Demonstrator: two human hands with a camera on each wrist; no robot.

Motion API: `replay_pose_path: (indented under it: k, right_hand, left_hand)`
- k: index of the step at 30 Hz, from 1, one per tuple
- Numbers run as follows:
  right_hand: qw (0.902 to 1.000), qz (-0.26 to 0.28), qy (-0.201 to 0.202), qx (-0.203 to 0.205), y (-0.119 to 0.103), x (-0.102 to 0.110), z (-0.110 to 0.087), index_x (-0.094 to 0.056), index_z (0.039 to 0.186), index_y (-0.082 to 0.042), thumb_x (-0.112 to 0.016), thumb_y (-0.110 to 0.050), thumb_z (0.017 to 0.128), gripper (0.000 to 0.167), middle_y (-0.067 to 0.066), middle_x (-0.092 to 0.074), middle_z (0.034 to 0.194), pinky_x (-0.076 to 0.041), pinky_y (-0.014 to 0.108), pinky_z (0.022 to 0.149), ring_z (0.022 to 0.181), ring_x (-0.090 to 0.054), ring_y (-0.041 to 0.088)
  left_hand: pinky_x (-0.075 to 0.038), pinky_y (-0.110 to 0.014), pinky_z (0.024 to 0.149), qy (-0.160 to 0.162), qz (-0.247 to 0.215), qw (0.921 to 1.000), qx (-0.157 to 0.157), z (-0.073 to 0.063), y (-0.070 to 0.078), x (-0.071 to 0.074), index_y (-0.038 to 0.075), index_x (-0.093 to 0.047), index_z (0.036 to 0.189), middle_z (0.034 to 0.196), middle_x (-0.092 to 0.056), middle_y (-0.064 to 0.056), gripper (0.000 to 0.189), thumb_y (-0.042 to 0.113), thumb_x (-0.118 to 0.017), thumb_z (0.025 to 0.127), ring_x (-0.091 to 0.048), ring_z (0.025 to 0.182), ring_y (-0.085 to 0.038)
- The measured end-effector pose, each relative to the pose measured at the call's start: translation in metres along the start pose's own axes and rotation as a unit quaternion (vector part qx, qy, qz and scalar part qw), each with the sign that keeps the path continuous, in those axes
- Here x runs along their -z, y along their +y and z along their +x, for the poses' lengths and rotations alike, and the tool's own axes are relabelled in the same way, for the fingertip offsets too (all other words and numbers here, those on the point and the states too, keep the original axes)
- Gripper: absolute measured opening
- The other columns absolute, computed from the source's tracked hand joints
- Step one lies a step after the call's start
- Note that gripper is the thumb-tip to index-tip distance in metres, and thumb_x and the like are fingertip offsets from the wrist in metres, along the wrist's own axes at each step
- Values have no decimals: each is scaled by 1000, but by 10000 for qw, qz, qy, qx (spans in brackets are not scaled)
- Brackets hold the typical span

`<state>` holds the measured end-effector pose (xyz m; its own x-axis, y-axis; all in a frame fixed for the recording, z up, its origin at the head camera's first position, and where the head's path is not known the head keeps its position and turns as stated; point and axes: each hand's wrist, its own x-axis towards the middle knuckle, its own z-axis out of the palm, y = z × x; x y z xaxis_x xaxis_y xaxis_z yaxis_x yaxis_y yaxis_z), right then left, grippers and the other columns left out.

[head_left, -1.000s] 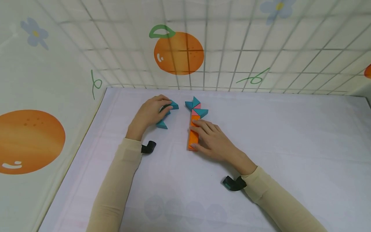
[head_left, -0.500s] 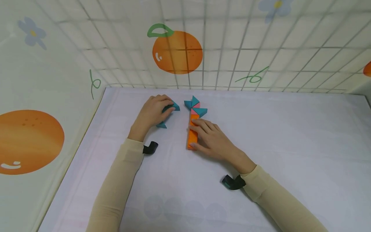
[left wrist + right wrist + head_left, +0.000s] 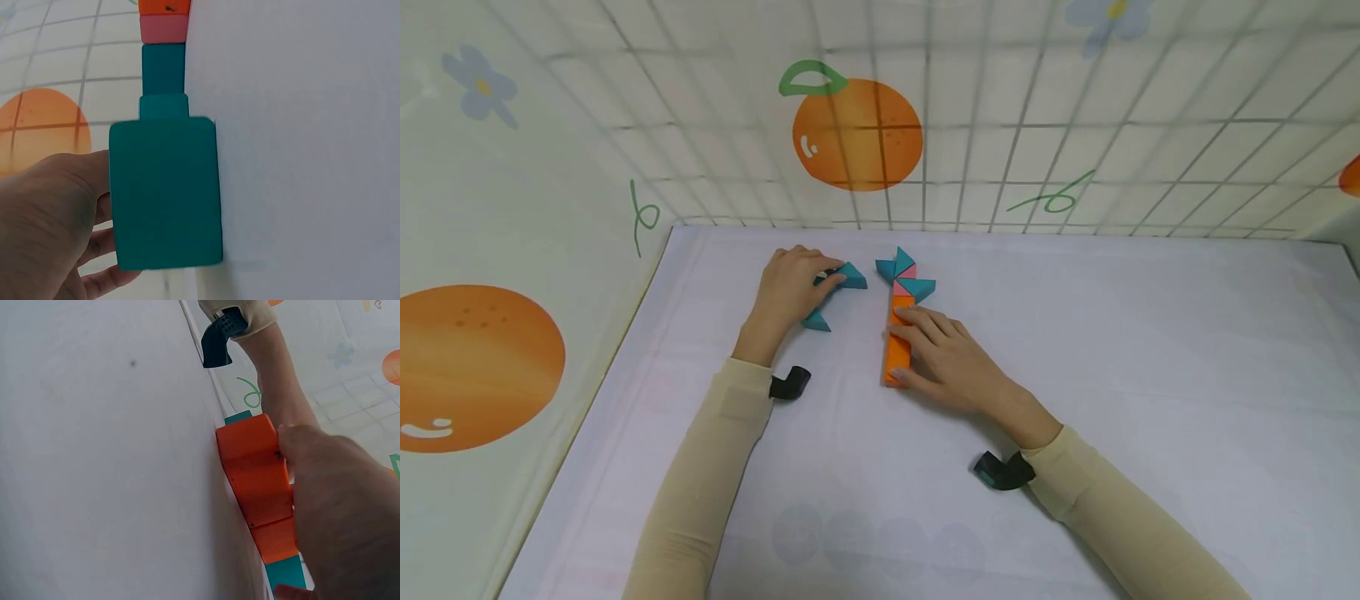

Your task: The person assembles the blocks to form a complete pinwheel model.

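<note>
In the head view my left hand (image 3: 786, 287) holds a teal triangular block (image 3: 852, 276) between thumb and fingers. Another teal block (image 3: 816, 321) shows below the thumb, and the hand covers whatever lies between them. Close up in the left wrist view, a teal block face (image 3: 165, 194) stands in front of the hand. My right hand (image 3: 951, 362) grips a straight orange row of blocks (image 3: 900, 354), thumb near its lower end and fingertips over its upper part. Pink (image 3: 901, 288) and teal triangular blocks (image 3: 917, 288) fan out at the row's far end, apart from the left-hand pieces.
The blocks lie on a white-covered table (image 3: 1112, 375). A printed curtain (image 3: 985, 125) hangs over a grid along the back, and another printed sheet (image 3: 587, 350) borders the left side. Black wrist-worn pieces (image 3: 790, 383) project near both cuffs.
The upper teal block in my left hand has shifted slightly right. The left hand has moved a little right, then back, and its fingers now uncover more of the block. My right hand keeps its place.
</note>
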<state>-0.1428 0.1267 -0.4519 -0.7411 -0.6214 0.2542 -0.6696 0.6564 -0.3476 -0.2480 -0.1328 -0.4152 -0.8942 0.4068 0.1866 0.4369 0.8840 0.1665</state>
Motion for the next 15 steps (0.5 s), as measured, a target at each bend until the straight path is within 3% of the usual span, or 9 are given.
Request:
replay_pose_path:
  k: [15]
  right_hand:
    - [10000, 26, 19, 4, 0, 0, 0, -49, 141, -13, -57, -47, 95, 57, 8, -39, 150, -38, 49, 107, 139, -34, 25]
  left_hand:
    - [-46, -44, 95, 12, -30, 9983, -577, 1, 11, -2, 17, -73, 117, 107, -73, -3, 31, 35, -67, 93, -64, 100, -26]
